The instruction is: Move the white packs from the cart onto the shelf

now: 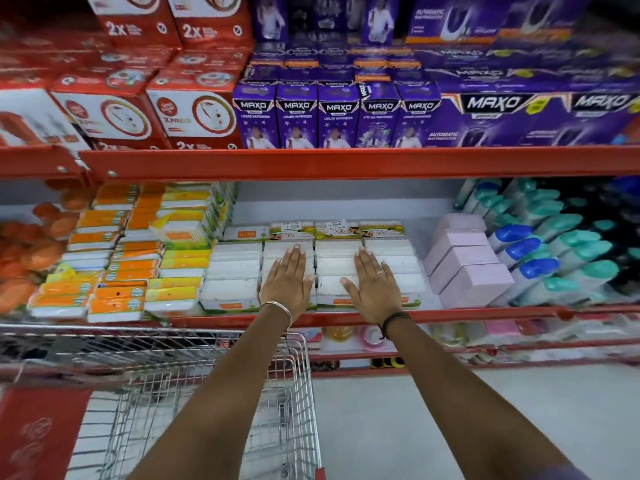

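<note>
Several white packs point(235, 268) with green and orange labels lie in flat rows on the middle shelf point(450, 315), between orange packs and pink boxes. My left hand point(287, 282) rests flat, palm down, on the second row of packs. My right hand point(374, 289), with a ring, lies flat on the third and fourth rows. Both hands have their fingers stretched out and hold nothing. The wire cart point(214, 393) stands below my left arm; the part of its basket that shows holds no white packs.
Orange and yellow packs point(138, 258) fill the shelf's left side; pink boxes point(464, 261) and blue and teal capped bottles point(554, 251) fill the right. Red boxes point(156, 109) and purple Maxo boxes point(339, 116) stand on the upper shelf. Grey floor point(450, 410) lies right of the cart.
</note>
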